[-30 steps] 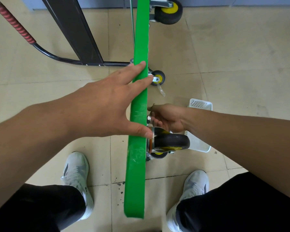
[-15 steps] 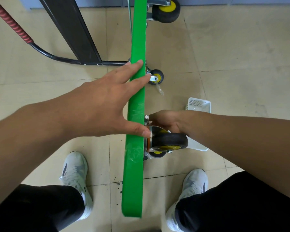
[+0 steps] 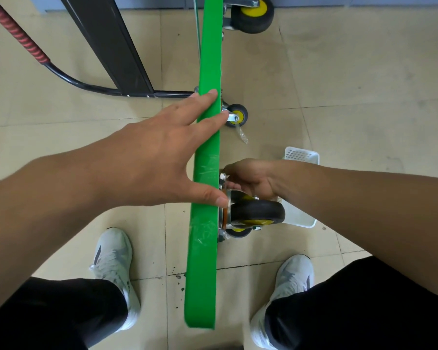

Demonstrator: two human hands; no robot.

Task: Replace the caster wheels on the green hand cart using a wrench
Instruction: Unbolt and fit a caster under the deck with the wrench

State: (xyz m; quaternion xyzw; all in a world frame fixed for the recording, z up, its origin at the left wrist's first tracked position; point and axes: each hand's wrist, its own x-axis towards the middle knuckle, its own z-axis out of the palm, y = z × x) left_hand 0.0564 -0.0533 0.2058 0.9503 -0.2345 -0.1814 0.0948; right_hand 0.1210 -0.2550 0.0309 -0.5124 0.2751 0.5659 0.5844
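Head view, looking down.

Floor (image 3: 364, 72): beige tiles, dark specks beside the cart's near end.

Cart (image 3: 204, 274): green, tipped on edge, running from the top of the frame down to between the shoes. Underside facing right, pale scuffs on the upper edge.

Trousers (image 3: 61, 311): black, in both lower corners.

Left hand (image 3: 157, 160): released and flat, fingers straight and spread, laid over the cart's upper edge from the left. Thumb tip pressed on that edge just beside the near caster's plate.

Right hand (image 3: 250, 178): at the underside, just above the near caster. Fingers curled in toward the mounting plate, beside the bolt. Fingertips hidden; cannot tell whether pinching anything.

Panel (image 3: 106, 41): black, slanting, left of the cart.

Handle (image 3: 68, 79): black tube with a red wrapped grip at upper left, meeting the cart low down near the left fingertips.

Shoes (image 3: 114, 251): white, one on each side of the cart.

Basket (image 3: 301, 156): white, perforated, on the floor right of the cart, partly behind the right forearm.

Near caster (image 3: 257, 212): black tyre, yellow hub, metal plate against the underside, directly below the right hand.

Far caster (image 3: 252, 13): same kind, on the underside at the top of the frame.

Small wheels: one (image 3: 237, 114) at mid-length, near the left fingertips; another (image 3: 238, 232) just below the near caster.

Film (image 3: 243, 136): clear scrap, just below the mid-length small wheel.

Bolt (image 3: 222, 176): silver head, at the plate's upper corner.
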